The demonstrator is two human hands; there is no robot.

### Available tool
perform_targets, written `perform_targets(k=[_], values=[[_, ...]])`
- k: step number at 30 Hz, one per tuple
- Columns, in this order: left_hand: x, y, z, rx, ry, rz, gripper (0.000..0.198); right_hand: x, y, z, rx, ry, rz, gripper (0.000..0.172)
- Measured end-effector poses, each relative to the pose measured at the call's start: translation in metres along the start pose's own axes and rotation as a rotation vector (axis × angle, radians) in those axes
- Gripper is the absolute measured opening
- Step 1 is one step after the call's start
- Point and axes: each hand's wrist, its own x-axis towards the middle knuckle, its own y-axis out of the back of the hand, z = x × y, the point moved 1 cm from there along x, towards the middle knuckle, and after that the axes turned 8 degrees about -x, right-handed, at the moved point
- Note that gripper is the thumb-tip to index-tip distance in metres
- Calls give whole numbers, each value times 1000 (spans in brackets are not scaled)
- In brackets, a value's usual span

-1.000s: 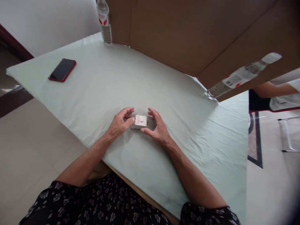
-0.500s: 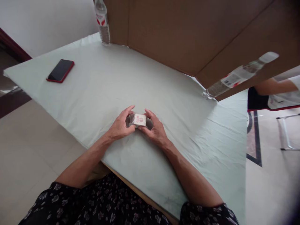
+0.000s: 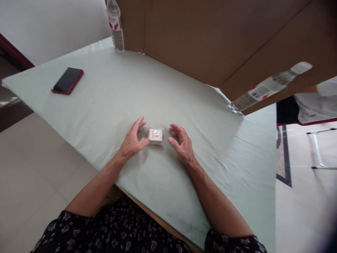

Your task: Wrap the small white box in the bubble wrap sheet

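Head view: the deck lies squared on the cloth, left hand open with thumb touching it, right hand open just beside; nothing dealt yet.

Pale green tablecloth, red-cased black phone, white-and-red small pack, brown cardboard

Left hand: resting on the table at frame centre, thumb touching the small white packet.
Right hand: lying just right of the packet, fingers curled, apart from it.
Phone: lying at upper left.
Bottles: one standing at top, another at right, both against the cardboard.
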Motion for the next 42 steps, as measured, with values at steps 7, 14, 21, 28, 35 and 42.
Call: perform_targets(k=[7,14,21,28,35,42], values=[[-6,-8,8,-36,68,30,80,2,2,0,-39,47,-86,80],[-8,-13,11,23,100,-9,80,6,-12,-5,-119,117,-195,89],[-9,-17,8,68,69,-55,80,3,-6,-5,-152,160,-214,77],[-7,-11,5,9,-48,-33,81,-3,-6,-6,-175,217,-202,79],[0,-4,-4,28,-56,-32,85,1,-10,-2,-147,218,-181,86],[0,-6,-6,141,-38,-139,82,1,-13,-3,-200,171,-161,71]])
